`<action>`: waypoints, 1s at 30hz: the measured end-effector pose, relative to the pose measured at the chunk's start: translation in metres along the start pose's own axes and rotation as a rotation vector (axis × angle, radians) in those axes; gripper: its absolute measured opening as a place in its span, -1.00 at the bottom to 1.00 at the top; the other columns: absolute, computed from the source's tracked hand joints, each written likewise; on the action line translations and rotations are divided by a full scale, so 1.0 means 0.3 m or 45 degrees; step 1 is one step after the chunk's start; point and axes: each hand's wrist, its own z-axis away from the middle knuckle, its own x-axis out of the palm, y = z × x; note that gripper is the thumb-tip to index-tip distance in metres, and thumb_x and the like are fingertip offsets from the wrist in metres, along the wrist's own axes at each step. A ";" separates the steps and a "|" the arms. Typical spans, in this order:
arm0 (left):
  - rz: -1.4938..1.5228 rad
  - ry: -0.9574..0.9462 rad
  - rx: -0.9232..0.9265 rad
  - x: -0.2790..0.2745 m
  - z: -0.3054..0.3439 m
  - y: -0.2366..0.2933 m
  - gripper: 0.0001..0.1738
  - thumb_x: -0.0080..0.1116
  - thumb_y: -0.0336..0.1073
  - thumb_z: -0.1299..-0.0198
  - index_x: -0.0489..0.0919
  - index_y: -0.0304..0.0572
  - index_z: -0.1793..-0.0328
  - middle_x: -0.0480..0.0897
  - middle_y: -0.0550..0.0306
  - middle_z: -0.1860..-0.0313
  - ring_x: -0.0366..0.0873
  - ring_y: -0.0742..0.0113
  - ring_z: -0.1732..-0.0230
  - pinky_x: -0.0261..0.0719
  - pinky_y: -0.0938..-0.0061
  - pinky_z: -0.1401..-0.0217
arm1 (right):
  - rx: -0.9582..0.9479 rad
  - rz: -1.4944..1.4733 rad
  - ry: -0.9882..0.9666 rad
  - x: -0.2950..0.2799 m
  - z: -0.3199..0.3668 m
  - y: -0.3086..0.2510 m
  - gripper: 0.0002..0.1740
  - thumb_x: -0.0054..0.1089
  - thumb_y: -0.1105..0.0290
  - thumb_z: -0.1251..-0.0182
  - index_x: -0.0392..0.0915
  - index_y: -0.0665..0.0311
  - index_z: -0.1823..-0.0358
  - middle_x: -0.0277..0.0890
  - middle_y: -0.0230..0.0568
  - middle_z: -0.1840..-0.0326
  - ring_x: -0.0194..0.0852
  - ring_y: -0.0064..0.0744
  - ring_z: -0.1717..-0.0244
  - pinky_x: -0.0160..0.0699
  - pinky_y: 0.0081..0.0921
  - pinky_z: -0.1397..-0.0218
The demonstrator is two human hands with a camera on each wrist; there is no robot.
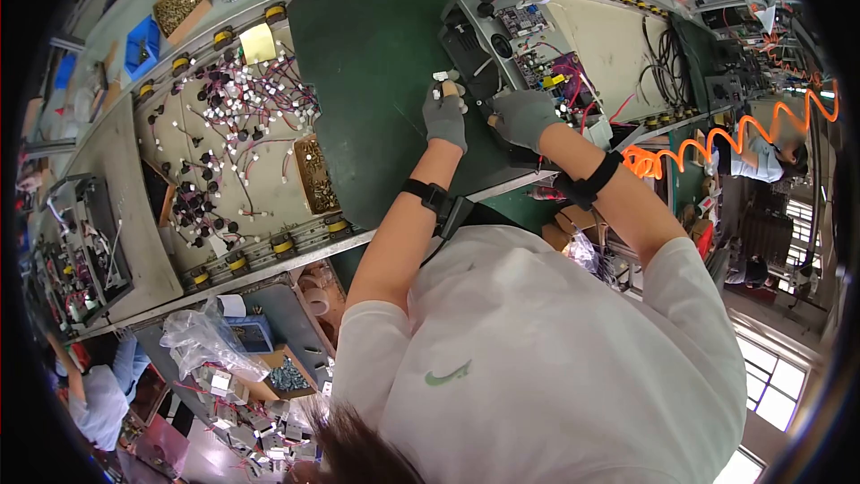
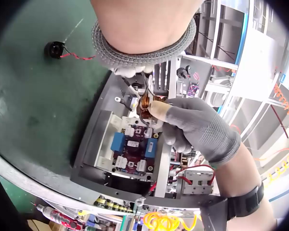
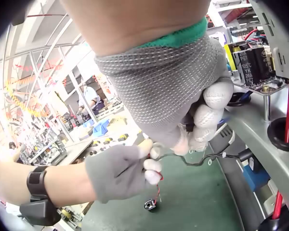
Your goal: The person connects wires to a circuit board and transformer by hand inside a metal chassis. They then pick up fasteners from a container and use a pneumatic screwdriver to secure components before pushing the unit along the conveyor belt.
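In the head view my gloved left hand (image 1: 445,116) is over the green mat with a white connector (image 1: 440,76) at its fingertips. My gloved right hand (image 1: 527,118) is beside the open metal unit (image 1: 524,22). The right wrist view has my left hand (image 3: 119,172) pinching thin wires, and a black round part (image 3: 150,204) hangs below on a red wire (image 3: 158,191). Above it my right hand (image 3: 166,91) has curled fingers at a dark cable (image 3: 197,162) running to the unit. A copper coil (image 2: 145,102) lies by my right thumb; its exact grip is partly hidden.
Many loose wired connectors (image 1: 242,94) lie left of the green mat (image 1: 358,54), near a box of small brass-coloured parts (image 1: 313,175). A blue bin (image 1: 141,47) stands at the upper left. Black cable (image 1: 667,67) and an orange coiled hose (image 1: 717,139) are on the right.
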 end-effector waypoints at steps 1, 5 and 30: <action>-0.005 -0.012 0.001 0.008 -0.022 -0.014 -0.80 -0.05 -0.33 -0.33 0.51 -0.19 0.00 0.50 0.23 0.44 0.32 0.61 0.56 0.28 0.68 0.56 | 0.009 -0.005 0.008 -0.007 0.006 0.000 -0.63 0.04 0.07 -0.24 0.61 0.18 0.16 0.60 -0.13 0.20 0.58 -0.12 0.10 0.52 -0.23 0.06; -0.757 0.024 0.084 0.040 -0.106 -0.052 -0.74 0.05 -0.29 -0.26 0.58 -0.29 0.04 0.59 0.15 0.40 0.45 0.46 0.48 0.41 0.56 0.44 | -0.087 -0.056 -0.061 -0.006 0.025 0.025 -0.60 0.03 0.06 -0.24 0.54 0.14 0.04 0.60 -0.11 0.18 0.57 -0.12 0.10 0.51 -0.24 0.07; -0.222 -0.470 -0.446 0.139 -0.231 -0.063 -0.87 0.11 -0.49 -0.13 0.59 -0.36 0.20 0.58 0.17 0.46 0.37 0.58 0.59 0.28 0.68 0.58 | -0.094 -0.071 0.409 -0.214 -0.123 0.299 -0.57 0.18 0.19 -0.14 0.36 0.27 0.04 0.38 -0.08 0.02 0.38 -0.02 -0.06 0.44 -0.18 -0.07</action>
